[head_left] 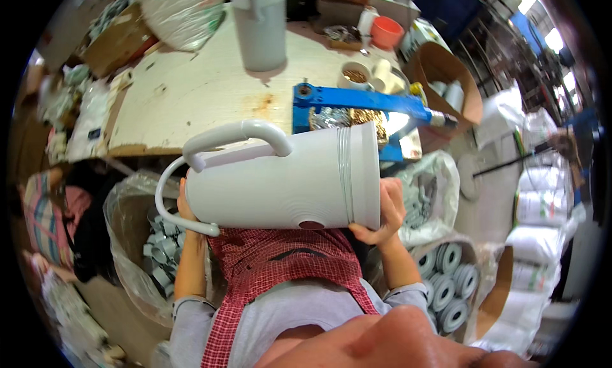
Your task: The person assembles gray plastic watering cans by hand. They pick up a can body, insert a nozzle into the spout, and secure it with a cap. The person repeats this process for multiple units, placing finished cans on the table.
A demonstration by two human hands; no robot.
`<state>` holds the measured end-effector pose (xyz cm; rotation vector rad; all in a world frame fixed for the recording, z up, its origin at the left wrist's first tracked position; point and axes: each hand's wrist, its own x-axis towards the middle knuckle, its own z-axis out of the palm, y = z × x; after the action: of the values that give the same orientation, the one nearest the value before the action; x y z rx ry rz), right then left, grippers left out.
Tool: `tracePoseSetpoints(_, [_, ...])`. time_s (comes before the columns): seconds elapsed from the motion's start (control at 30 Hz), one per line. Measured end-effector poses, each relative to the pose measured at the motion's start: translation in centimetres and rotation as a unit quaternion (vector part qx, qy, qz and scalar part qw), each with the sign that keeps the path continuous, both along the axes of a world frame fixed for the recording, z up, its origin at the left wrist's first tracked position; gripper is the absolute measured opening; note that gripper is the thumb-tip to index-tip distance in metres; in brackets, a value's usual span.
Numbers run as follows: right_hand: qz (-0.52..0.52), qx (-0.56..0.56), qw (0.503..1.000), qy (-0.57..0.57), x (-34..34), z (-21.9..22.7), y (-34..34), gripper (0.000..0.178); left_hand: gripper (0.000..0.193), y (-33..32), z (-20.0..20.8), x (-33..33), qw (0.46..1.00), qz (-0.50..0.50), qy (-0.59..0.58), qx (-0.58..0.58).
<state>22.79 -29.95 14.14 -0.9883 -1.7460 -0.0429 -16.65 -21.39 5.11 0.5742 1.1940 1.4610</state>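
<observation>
A large pale grey plastic jug (274,180) lies on its side in front of my apron, held across my body. A side handle (239,135) sits along its upper side, and a curved carrying handle (167,196) loops out at its left end. My right hand (386,212) grips the wide ribbed end, with the thumb below. At the narrower end is my left hand (183,202), its fingers mostly hidden behind the jug. A round dark reddish spot (311,225) shows low on the jug's wall. A similar jug (260,33) stands upright on the table.
Just beyond the held jug is a blue lever press (363,99) on the pale table (185,94). Small shiny metal parts lie beside it. Bags of grey plastic parts (162,253) flank me, and grey ring-shaped parts (449,285) fill a container at right.
</observation>
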Motion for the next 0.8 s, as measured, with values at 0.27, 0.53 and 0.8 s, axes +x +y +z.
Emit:
tracePoseSetpoints(0.27, [0.150, 0.042, 0.988, -0.017, -4.7, 1.7, 3.5, 0.078, 0.038, -2.3, 3.2, -4.9, 0.992, 0.124, 0.013, 0.017])
tracePoseSetpoints(0.53, [0.238, -0.654, 0.609, 0.380, -14.4, -3.6, 18.1, 0.056, 0.046, -7.5, 13.9, -10.5, 0.670, 0.227, 0.534, 0.462])
tracePoseSetpoints(0.8, [0.262, -0.676, 0.639, 0.257, -23.6, -3.1, 29.0, 0.062, 0.042, 0.5, 19.4, -15.8, 0.649, 0.275, 0.543, 0.457])
